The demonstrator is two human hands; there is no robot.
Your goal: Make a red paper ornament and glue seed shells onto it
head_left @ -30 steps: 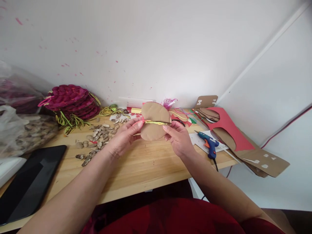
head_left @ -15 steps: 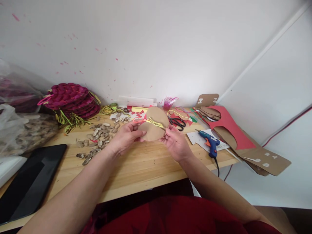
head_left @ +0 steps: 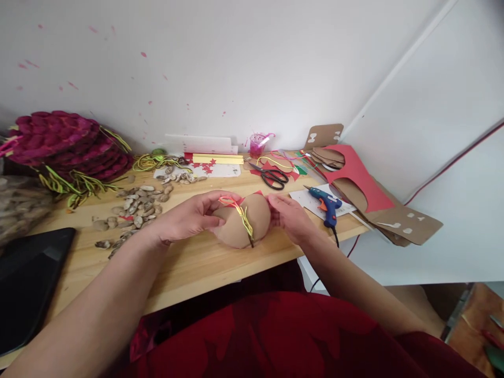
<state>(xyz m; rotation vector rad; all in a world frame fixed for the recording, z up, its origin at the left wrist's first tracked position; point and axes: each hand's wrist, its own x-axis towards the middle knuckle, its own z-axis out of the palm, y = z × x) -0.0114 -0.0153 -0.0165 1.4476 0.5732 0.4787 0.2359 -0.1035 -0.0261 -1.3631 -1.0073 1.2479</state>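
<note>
A brown cardboard heart (head_left: pixel 232 231) is held low over the front of the table between my two hands. My left hand (head_left: pixel 197 214) pinches its left side, thumb on top. At its right edge, my right hand (head_left: pixel 289 218) grips with the fingers partly hidden. Across the heart lies a bundle of yellow string (head_left: pixel 246 220) with a pink-orange loop at its upper end. Red paper shows behind the heart's top edge. Black-handled scissors (head_left: pixel 273 177) rest on the table just beyond the heart.
Peanut shells (head_left: pixel 144 205) are scattered to the left, near a black tablet (head_left: pixel 35 283). Stacked magenta pieces (head_left: pixel 71 149) stand behind them. A blue glue gun (head_left: pixel 326 203) lies on white paper at the right, beside red card (head_left: pixel 364 178) with cut-outs and cardboard. A pink cup (head_left: pixel 258 144) stands by the wall.
The heart has come down and nearer to me, and has turned so the string runs more toward me. My right hand has shifted to the heart's upper right edge. The view has swung right.
</note>
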